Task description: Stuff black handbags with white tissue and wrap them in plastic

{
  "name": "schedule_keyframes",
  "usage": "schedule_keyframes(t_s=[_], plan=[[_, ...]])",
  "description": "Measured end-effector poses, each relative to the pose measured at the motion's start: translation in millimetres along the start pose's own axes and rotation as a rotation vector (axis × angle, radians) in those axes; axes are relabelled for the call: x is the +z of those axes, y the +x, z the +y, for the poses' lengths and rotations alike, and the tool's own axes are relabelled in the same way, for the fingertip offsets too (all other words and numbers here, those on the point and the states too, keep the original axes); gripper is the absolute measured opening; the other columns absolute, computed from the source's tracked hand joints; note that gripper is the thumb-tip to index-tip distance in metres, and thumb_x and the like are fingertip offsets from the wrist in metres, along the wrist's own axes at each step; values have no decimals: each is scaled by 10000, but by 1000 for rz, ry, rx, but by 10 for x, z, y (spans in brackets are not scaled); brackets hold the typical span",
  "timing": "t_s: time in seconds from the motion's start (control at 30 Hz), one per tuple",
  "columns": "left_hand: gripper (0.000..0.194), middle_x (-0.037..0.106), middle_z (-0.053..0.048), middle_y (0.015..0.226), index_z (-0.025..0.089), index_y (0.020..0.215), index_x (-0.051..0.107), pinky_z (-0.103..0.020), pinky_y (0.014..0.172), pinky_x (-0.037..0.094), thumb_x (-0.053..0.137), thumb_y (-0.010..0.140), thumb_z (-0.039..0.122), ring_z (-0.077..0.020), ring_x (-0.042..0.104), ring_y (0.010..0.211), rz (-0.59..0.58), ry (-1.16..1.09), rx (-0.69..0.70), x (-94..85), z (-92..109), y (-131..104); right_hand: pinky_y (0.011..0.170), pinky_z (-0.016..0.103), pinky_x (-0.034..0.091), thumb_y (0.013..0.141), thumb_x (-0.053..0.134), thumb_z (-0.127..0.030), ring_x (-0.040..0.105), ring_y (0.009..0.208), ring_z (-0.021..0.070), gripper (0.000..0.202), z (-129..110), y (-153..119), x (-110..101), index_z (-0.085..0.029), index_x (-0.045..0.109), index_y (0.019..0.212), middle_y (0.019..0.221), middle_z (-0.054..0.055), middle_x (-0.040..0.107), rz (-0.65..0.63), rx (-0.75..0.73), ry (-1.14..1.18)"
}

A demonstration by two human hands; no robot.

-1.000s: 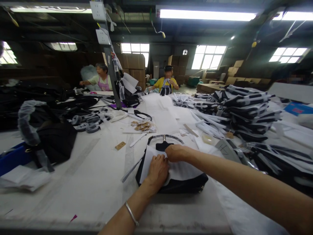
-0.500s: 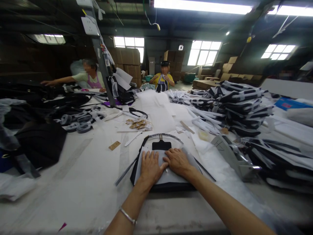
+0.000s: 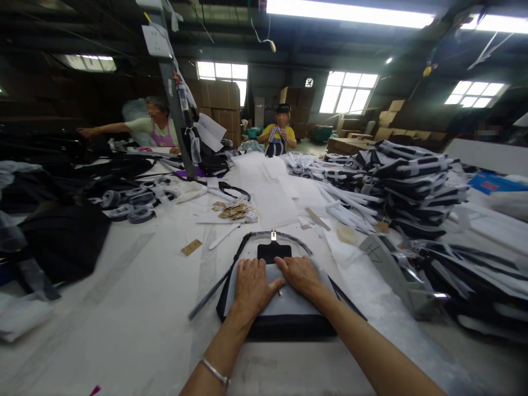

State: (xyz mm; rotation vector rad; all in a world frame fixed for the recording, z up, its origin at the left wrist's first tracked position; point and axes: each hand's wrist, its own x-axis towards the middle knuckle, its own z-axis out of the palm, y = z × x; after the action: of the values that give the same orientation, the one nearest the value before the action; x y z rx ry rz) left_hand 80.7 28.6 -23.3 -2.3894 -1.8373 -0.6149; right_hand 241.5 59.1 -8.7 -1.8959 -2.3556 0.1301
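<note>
A black handbag (image 3: 295,329) lies flat on the table in front of me, a thin pale-grey sheet (image 3: 307,305) spread over its front. My left hand (image 3: 253,286) rests palm down on the sheet, fingers stretched out and thumb pointing inward. My right hand (image 3: 303,275) presses on the sheet's upper right part, its fingers partly bent near the top edge. Above the hands a black tab (image 3: 274,252) with a metal buckle (image 3: 273,235) sticks out. The bag's strap (image 3: 236,247) arcs around the top, partly wrapped in clear film.
A grey tape dispenser (image 3: 385,269) stands to the right, beside piles of black bags (image 3: 416,176) with white wrapping. Brown tags (image 3: 235,211) and white foam sheets (image 3: 268,192) lie further back. A grey post (image 3: 177,99) rises at left. Two co-workers sit across the table.
The right hand's fingers have bent and drawn closer together. The left hand stays flat on the sheet. The bag sits slightly lower in view.
</note>
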Motion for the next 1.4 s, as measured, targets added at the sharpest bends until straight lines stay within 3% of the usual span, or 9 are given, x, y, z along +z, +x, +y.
schedule_keyframes(t_s=[0.13, 0.23, 0.4, 0.57, 0.67, 0.77, 0.97, 1.23, 1.4], plan=[[596, 664, -136, 980, 133, 1022, 644, -509, 1024, 340, 592, 794, 681, -324, 579, 1020, -11, 2, -11, 21, 2, -7, 924, 418, 435, 1014, 332, -415, 646, 1061, 290, 428, 31, 34, 134, -129, 566, 1228, 1131, 180, 682, 118, 106, -10], [613, 662, -145, 1006, 121, 1044, 643, -515, 1062, 309, 606, 786, 676, -323, 573, 1043, -13, -9, -8, 28, 7, -19, 1039, 441, 382, 957, 449, -366, 473, 1306, 307, 551, 111, 89, 235, -92, 367, 1428, 1406, 220, 496, 255, 113, 106], [606, 664, -153, 1024, 123, 1063, 638, -525, 1088, 289, 609, 790, 663, -329, 573, 1057, 6, -25, -9, 10, 11, -34, 978, 424, 455, 859, 554, -353, 611, 1113, 265, 702, 242, 151, 178, -117, 291, 1465, 1191, 141, 643, 218, 102, 588], [463, 660, -134, 985, 127, 1015, 617, -523, 1098, 292, 602, 836, 554, -325, 578, 1049, 33, -106, -18, 1, -6, -54, 840, 346, 510, 875, 552, -374, 620, 820, 198, 466, 175, 4, 20, -199, 541, 1307, 855, 19, 630, 317, -65, 680], [202, 650, -102, 990, 152, 1024, 573, -501, 1099, 309, 530, 888, 295, -285, 582, 1062, 49, -156, -64, 32, -29, -57, 902, 362, 489, 862, 562, -314, 603, 933, 217, 193, 96, -117, 5, -245, 686, 994, 920, 46, 628, 364, -183, 603], [241, 614, -100, 1042, 166, 1030, 525, -469, 1057, 369, 479, 806, 93, -263, 566, 1096, 82, -216, -151, 61, -59, -41, 973, 378, 465, 838, 507, -203, 573, 1098, 228, 152, 50, -200, 8, -237, 643, 899, 1119, 77, 629, 409, -245, 546], [361, 566, -67, 1000, 198, 976, 470, -332, 916, 464, 410, 703, -31, -191, 569, 1000, 146, -369, -264, 61, -126, -7, 947, 377, 474, 886, 546, -294, 599, 1030, 229, 362, -10, -292, -78, -218, 575, 1239, 1119, 93, 660, 308, -423, 441], [373, 568, -58, 948, 200, 960, 472, -322, 889, 465, 350, 722, -59, -184, 565, 950, 197, -505, -243, 73, -148, -25, 873, 298, 482, 959, 467, -231, 594, 985, 192, 256, 40, -461, -266, -205, 677, 1102, 1028, 83, 675, 219, -671, 363], [400, 550, -38, 918, 214, 944, 453, -349, 893, 472, 325, 699, -74, -183, 567, 948, 253, -573, -231, 125, -188, -17, 831, 301, 483, 931, 551, -239, 635, 905, 197, 164, 93, -582, -366, -204, 666, 1043, 958, 55, 707, 34, -594, 292]])
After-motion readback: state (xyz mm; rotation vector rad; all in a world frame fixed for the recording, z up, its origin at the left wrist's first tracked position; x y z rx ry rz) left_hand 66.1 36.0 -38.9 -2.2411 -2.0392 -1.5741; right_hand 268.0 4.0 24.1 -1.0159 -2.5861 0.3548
